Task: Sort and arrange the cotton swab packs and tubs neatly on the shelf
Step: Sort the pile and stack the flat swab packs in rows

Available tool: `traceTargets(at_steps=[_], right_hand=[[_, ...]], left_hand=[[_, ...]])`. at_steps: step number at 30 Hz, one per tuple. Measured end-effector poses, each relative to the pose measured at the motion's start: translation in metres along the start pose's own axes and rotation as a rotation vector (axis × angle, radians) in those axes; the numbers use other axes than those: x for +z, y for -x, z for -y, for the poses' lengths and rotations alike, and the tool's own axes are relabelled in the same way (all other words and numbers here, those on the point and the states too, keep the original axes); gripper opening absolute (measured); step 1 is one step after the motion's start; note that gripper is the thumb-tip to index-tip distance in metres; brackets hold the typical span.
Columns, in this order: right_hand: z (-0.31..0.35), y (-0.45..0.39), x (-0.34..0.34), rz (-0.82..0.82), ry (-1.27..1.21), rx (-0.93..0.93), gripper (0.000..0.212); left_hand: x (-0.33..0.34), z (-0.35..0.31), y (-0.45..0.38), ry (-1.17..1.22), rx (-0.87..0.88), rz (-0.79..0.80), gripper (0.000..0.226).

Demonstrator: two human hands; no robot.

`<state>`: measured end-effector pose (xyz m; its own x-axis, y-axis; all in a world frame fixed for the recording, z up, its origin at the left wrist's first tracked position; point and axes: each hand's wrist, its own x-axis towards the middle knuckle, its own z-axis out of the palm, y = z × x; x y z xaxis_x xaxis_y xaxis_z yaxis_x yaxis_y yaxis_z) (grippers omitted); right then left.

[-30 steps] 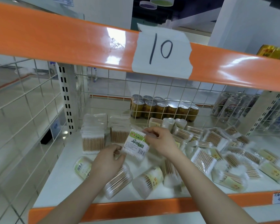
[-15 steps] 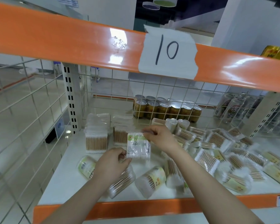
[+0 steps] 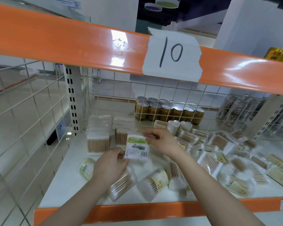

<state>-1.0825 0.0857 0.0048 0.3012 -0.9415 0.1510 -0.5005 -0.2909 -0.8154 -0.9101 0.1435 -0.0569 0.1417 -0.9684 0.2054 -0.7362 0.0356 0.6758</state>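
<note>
Both hands hold one flat cotton swab pack (image 3: pixel 136 148) with a green and white label, upright above the white shelf (image 3: pixel 69 180). My left hand (image 3: pixel 109 165) pinches its lower left corner. My right hand (image 3: pixel 162 141) pinches its top right edge. Behind it stand two neat stacks of swab packs (image 3: pixel 98 139), the second stack (image 3: pixel 122 128) partly hidden by the held pack. Round swab tubs (image 3: pixel 152 183) lie on their sides near the front edge. A loose heap of packs (image 3: pixel 219 147) covers the right half.
Gold drink cans (image 3: pixel 168 111) stand behind the wire mesh at the back, silver cans (image 3: pixel 235 108) further right. An orange beam (image 3: pixel 72 43) with a taped "10" label crosses overhead. Wire grid closes the left side. The orange front lip (image 3: pixel 137 211) edges the shelf.
The pack has been turned from tilted to upright, label facing me, and shifted slightly toward the stacks. Both hands kept their hold on it.
</note>
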Motion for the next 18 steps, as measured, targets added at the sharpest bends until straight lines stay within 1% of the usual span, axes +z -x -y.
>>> traceTargets(at_steps=[5, 8, 14, 18], right_hand=[[-0.004, -0.002, 0.0, -0.028, -0.025, 0.008, 0.029], [-0.007, -0.004, 0.001, -0.066, 0.012, 0.013, 0.028], [-0.012, -0.007, 0.007, -0.111, 0.202, -0.01, 0.027], [-0.021, -0.009, 0.019, -0.202, 0.398, -0.043, 0.028]], left_hand=[[-0.001, 0.001, 0.0, -0.012, 0.012, 0.006, 0.02], [-0.003, 0.003, -0.001, -0.005, 0.008, -0.013, 0.027], [-0.01, 0.009, -0.005, -0.074, 0.061, -0.117, 0.027], [-0.015, 0.021, -0.013, -0.193, 0.123, -0.22, 0.022]])
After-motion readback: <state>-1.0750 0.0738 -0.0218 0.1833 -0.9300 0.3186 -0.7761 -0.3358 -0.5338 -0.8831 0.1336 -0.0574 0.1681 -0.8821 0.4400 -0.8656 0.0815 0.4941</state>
